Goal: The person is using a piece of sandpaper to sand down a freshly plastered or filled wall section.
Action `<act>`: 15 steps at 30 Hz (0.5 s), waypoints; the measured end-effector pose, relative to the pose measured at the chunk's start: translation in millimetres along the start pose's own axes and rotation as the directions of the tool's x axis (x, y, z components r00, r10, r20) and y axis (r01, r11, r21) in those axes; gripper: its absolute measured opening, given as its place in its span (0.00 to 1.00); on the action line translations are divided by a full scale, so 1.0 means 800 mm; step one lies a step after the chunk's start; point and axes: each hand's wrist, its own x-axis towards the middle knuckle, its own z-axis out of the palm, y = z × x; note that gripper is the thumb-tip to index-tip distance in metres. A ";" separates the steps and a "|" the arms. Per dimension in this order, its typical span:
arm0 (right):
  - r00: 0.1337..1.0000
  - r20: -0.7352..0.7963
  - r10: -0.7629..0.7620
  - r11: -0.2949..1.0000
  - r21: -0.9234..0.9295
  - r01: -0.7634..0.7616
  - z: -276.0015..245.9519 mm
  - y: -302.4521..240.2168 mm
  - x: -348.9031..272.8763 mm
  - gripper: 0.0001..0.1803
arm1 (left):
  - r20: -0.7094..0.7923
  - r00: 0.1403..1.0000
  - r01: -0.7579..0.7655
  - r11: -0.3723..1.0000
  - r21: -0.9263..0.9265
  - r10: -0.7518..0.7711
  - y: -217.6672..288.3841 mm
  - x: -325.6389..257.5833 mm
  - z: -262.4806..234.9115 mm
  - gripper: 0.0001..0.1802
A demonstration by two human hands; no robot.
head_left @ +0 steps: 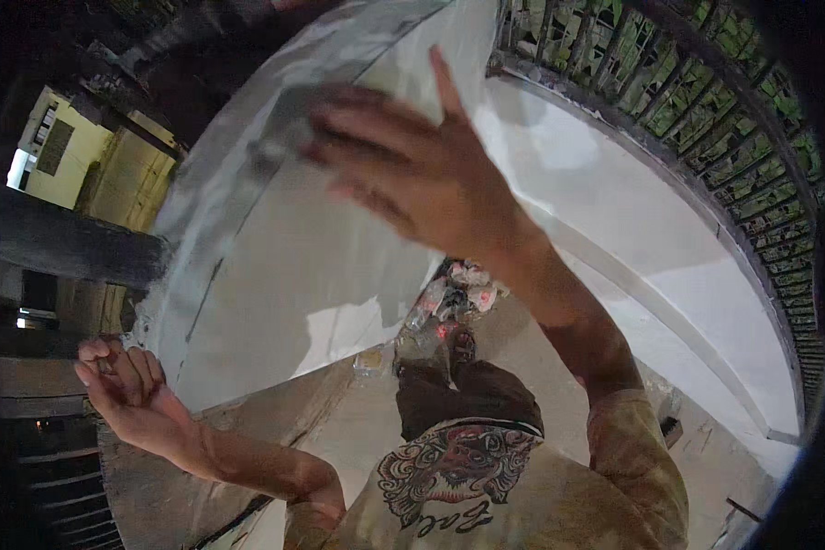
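Note:
My right hand (417, 170) is over a smooth white panel or wall surface (293, 238), palm side toward it. Its fingers stretch to the left, blurred by motion, and the thumb points up, apart from them. A dark grey smear lies beyond the fingertips; whether it is a shadow or a thing, I cannot tell. At the panel's lower left edge, my left hand (124, 390) is raised with its fingers curled in. What lies inside those fingers, if anything, is hidden. A thin dark line runs along the panel near its left edge.
Dark metal railings (697, 119) curve along the upper right, beside a white ledge (642, 202). Below, a pile of plastic bags and litter (458, 293) lies by my feet on the floor (513, 344). A dark beam (69, 243) crosses at the left.

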 end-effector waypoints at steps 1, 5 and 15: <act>0.999 0.038 -0.032 0.999 0.041 0.031 -0.004 -0.011 0.005 0.17 | 0.002 1.000 -0.016 1.000 -0.004 0.016 0.003 0.000 -0.002 0.17; 0.997 0.015 0.073 0.993 -0.097 -0.071 -0.009 0.024 0.016 0.16 | -0.031 1.000 -0.002 0.999 0.043 0.003 0.006 -0.003 -0.009 0.18; 0.991 0.063 -0.115 0.990 0.087 0.109 0.008 -0.029 0.041 0.15 | 0.075 0.997 -0.025 0.995 0.098 0.017 -0.006 0.011 -0.010 0.23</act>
